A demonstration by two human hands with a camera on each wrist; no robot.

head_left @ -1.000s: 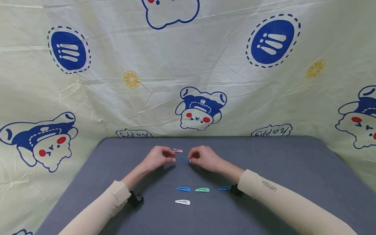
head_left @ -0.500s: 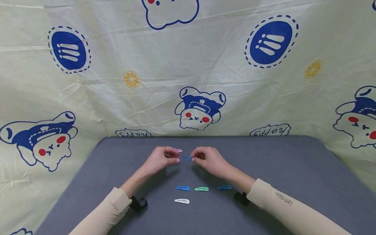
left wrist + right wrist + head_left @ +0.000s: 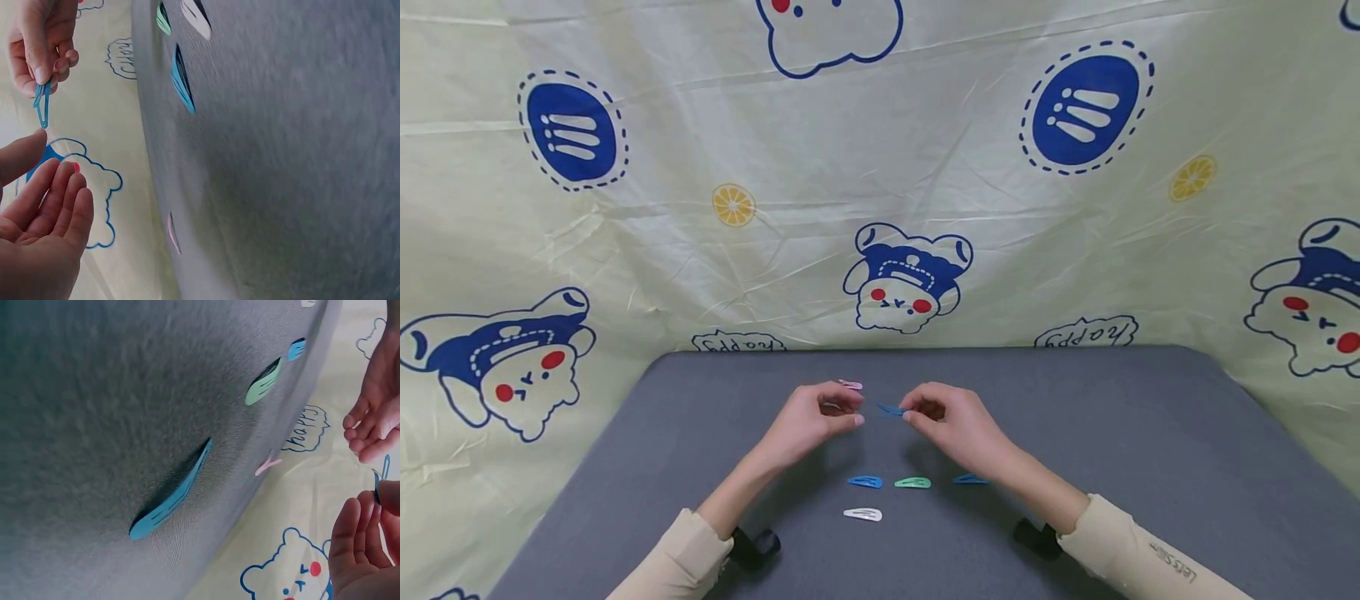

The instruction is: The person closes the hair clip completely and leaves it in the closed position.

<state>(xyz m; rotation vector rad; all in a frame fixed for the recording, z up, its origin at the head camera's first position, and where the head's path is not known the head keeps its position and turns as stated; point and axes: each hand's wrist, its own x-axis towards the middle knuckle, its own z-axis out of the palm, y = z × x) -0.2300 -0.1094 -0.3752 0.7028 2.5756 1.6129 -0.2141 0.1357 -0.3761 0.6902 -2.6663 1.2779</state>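
My right hand [image 3: 910, 413] pinches a small blue hair clip [image 3: 891, 409] by one end, just above the grey table [image 3: 1150, 433]. The left wrist view shows that clip [image 3: 42, 106] hanging from the right hand's fingertips [image 3: 39, 75]. My left hand [image 3: 848, 414] hovers a short way from the clip's free end, fingers loosely curled and holding nothing [image 3: 44, 212]. A pink clip [image 3: 851, 384] lies on the table just behind the left hand.
Nearer to me, a blue clip [image 3: 865, 482], a green clip [image 3: 913, 482] and another blue clip [image 3: 967, 479] lie in a row, with a white clip [image 3: 862, 514] in front. A printed cream cloth [image 3: 880, 167] hangs behind and beside the table.
Both hands have drifted slightly right and toward me, and the forearms have drawn back. The right hand keeps the blue clip. The clips on the table have not moved.
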